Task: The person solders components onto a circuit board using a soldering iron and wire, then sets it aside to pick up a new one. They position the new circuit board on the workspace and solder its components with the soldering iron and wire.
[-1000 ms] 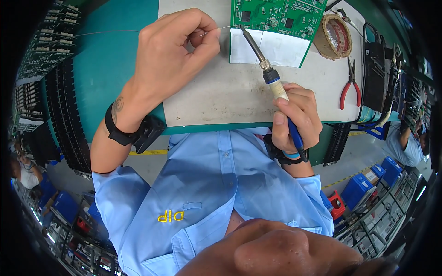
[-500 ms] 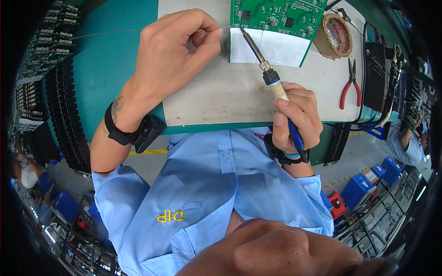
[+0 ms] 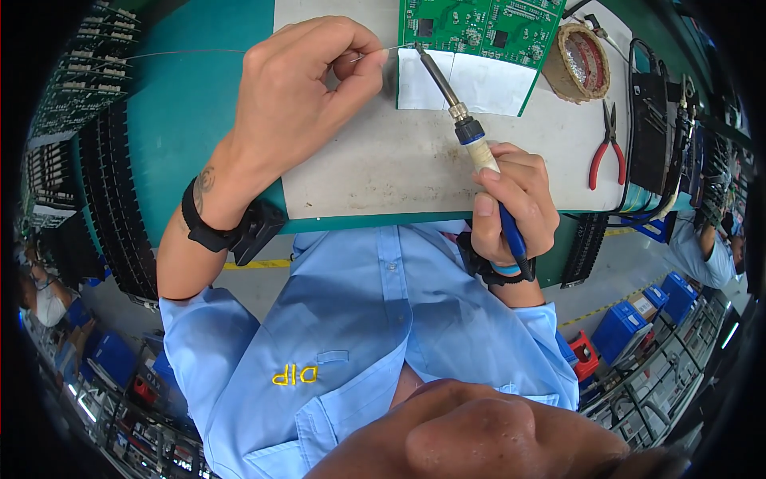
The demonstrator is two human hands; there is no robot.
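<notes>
Between thumb and fingers, my left hand [image 3: 307,88] pinches a thin solder wire [image 3: 187,53]. One end of the wire reaches the lower left edge of a green circuit board [image 3: 463,36]; the rest trails off to the left. My right hand [image 3: 517,203] is closed round the handle of a soldering iron [image 3: 444,88], held like a pen. The iron's tip meets the board's lower left edge, close to the wire's end. Whether the two touch is too small to tell. White paper or film [image 3: 471,82] covers the board's near part.
Red-handled pliers [image 3: 609,149] lie at the right of the bench mat [image 3: 359,180]. Behind them are a round brown tub [image 3: 576,64] and a black box with cables [image 3: 653,132]. Racks of circuit boards [image 3: 76,72] stand at the far left. Another person [image 3: 702,251] sits at the right.
Both hands, the soldering iron and the board hold almost the same place. The wire's trailing part has shifted very slightly.
</notes>
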